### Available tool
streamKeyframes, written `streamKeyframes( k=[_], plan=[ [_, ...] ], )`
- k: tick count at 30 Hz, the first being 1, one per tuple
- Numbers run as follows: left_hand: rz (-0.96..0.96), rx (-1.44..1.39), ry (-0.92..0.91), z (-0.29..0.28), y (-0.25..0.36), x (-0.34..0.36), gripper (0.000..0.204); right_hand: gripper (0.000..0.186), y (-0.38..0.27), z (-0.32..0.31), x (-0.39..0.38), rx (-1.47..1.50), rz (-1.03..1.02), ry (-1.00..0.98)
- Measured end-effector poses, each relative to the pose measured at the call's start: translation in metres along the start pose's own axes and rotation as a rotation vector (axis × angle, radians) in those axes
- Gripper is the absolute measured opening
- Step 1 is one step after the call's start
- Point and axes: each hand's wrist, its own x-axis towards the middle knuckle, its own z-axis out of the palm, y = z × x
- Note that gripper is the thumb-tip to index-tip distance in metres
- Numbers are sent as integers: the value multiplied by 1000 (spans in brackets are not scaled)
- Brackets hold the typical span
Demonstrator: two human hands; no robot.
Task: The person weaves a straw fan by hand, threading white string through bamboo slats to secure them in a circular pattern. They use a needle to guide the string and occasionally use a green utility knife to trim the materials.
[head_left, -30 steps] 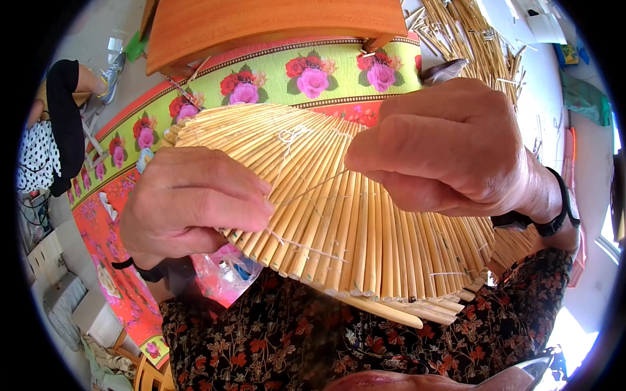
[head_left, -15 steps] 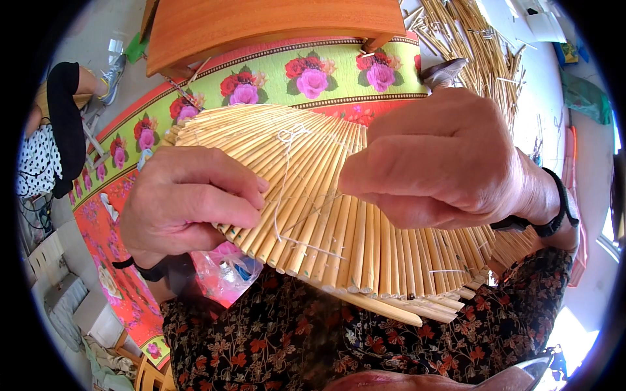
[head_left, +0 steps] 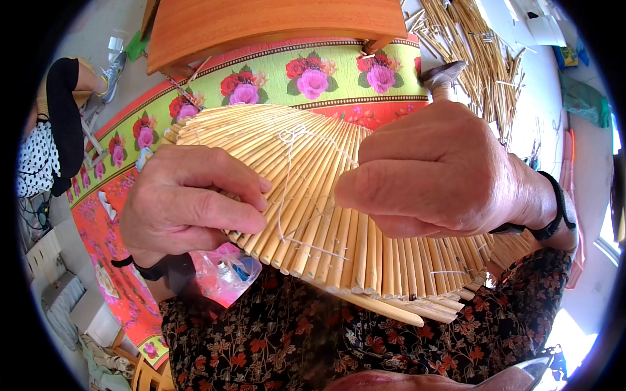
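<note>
A fan-shaped mat of pale reed sticks (head_left: 339,251) lies across my lap, its sticks strung side by side. At the mat's left edge my left hand (head_left: 189,202) is closed, with thumb and fingers pinching the outer sticks. A loose white thread (head_left: 282,205) curls over the sticks and runs down to the near ends. Above the middle of the mat, my right hand (head_left: 424,179) is closed in a pinch. Whatever its fingers hold is hidden behind them.
Beyond the mat stands an orange wooden table (head_left: 274,29) on a flowered floor covering (head_left: 326,75). A heap of loose sticks (head_left: 479,58) lies at the far right. To the left sits another person (head_left: 62,124). A clear plastic bag (head_left: 225,277) lies below my left hand.
My right hand has come slightly nearer to me and to the left. The left hand keeps its hold on the mat's edge, its thumb shifted a little.
</note>
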Motion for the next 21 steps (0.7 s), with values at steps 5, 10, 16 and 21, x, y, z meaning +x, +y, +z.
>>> streamKeyframes(
  k=[5, 10, 16, 21],
  plan=[
    [26, -8, -9, -1, -2, 1, 39, 23, -1, 1, 2, -23, -7, -15],
    [27, -13, -2, -1, -1, 0, 40, 23, 1, 2, 4, -17, -8, -17],
    [27, -6, 0, -2, -1, -1, 41, 22, -1, 0, 4, -38, 14, -38],
    [25, -12, -1, -2, -2, -2, 43, 24, 0, 0, 4, -28, -1, -37]
  ],
)
